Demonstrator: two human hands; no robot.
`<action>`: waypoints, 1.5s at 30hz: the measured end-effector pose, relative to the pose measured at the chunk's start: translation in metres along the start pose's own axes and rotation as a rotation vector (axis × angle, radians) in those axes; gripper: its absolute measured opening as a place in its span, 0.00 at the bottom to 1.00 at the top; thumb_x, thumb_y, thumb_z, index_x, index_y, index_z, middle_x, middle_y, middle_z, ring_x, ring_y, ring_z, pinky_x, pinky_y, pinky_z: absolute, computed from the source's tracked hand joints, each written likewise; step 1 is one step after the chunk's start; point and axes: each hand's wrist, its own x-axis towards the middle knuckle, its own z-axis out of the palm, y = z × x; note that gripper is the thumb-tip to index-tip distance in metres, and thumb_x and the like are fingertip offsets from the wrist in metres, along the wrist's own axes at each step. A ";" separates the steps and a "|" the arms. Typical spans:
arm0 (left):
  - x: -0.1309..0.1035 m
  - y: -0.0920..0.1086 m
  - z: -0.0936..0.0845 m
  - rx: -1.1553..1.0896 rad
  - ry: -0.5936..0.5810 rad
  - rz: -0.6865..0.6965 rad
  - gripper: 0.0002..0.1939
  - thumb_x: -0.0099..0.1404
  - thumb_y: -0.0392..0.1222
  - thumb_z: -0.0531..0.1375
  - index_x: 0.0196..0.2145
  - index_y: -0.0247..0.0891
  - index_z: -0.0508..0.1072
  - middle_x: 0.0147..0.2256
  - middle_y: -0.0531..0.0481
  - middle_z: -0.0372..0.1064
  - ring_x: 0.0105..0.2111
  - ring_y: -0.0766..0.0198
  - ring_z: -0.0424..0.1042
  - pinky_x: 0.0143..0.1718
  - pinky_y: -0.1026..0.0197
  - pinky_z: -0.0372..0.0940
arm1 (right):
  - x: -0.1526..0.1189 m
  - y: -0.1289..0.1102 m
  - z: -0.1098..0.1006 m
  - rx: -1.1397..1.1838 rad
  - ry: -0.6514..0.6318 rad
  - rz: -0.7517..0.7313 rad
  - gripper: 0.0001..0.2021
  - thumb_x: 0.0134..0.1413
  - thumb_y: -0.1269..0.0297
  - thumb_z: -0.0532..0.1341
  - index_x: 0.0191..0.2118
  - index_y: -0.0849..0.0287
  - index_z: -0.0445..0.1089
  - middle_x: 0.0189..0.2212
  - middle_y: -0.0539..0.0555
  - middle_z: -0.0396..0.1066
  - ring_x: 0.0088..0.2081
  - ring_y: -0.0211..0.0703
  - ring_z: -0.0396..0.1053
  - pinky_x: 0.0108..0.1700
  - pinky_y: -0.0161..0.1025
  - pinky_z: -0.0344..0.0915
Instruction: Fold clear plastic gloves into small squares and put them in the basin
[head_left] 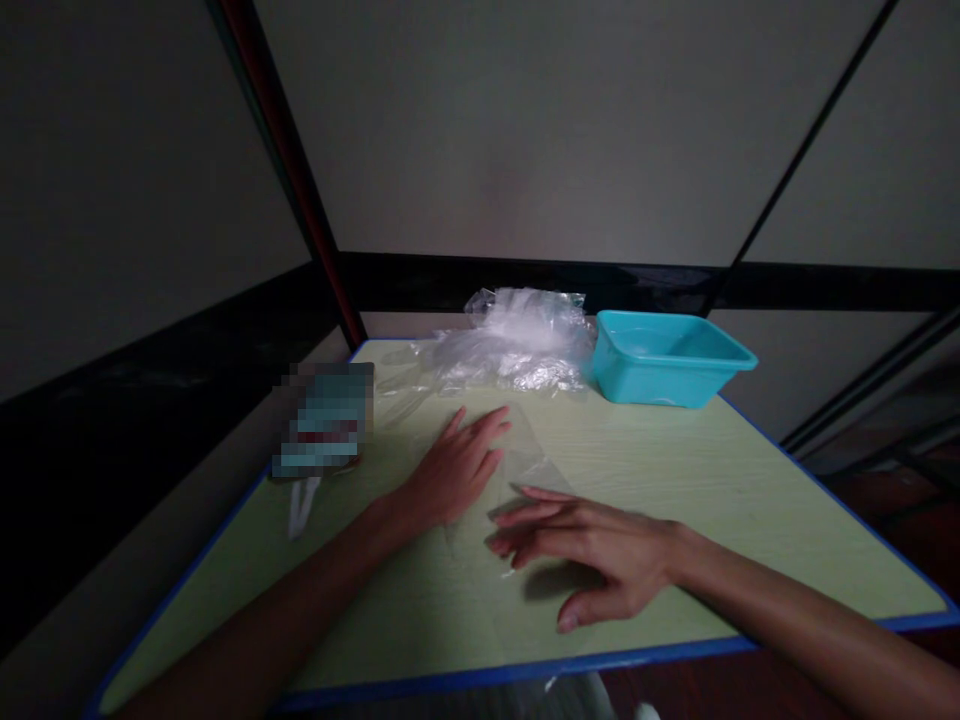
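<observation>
A thin clear plastic bag (529,455) lies flat on the light green table (675,480), its edges hard to make out. My left hand (461,465) rests on the bag's left side, fingers spread and pointing away from me. Nearer the front edge, my right hand (585,550) is over the lower part of the bag, palm down, with its fingers stretched to the left and the thumb apart. Neither hand is closed around anything.
A heap of crumpled clear plastic bags (525,345) sits at the back of the table. Right of it stands a turquoise plastic basin (660,380). A blurred-out flat object (326,420) with a white strap lies at the left edge. Walls rise behind and to the left.
</observation>
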 end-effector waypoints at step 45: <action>0.001 -0.013 -0.003 -0.127 0.214 -0.327 0.17 0.65 0.43 0.40 0.49 0.35 0.56 0.42 0.46 0.68 0.38 0.61 0.70 0.41 0.58 0.61 | -0.015 0.044 -0.010 -0.344 0.480 0.654 0.14 0.59 0.65 0.43 0.47 0.61 0.59 0.36 0.54 0.72 0.42 0.43 0.67 0.56 0.48 0.47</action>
